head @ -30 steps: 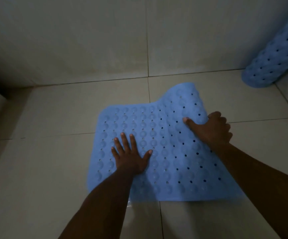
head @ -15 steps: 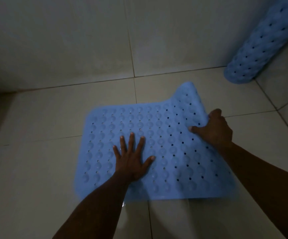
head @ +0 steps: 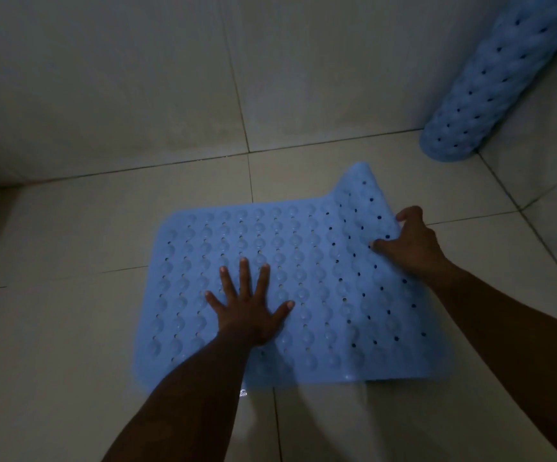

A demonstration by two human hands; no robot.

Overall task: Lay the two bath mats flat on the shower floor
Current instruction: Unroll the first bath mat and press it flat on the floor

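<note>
A blue bath mat (head: 317, 261) with round bumps and small holes lies on the tiled shower floor (head: 70, 328). Its left and middle parts are flat; its far right end curls upward. My left hand (head: 248, 308) presses flat on the mat's left-middle, fingers spread. My right hand (head: 410, 245) grips the raised right edge, thumb on top and fingers behind it. A second blue mat (head: 490, 81), still rolled into a tube, leans in the far right corner with its lower end on the floor.
Tiled walls (head: 137, 78) rise behind the mat and on the right, meeting at the corner where the roll stands. Bare floor tiles lie left of the mat and in front of it. The light is dim.
My right hand has drawn the curled edge further to the right, so more of the mat lies flat. My left hand stays pressed on the mat.
</note>
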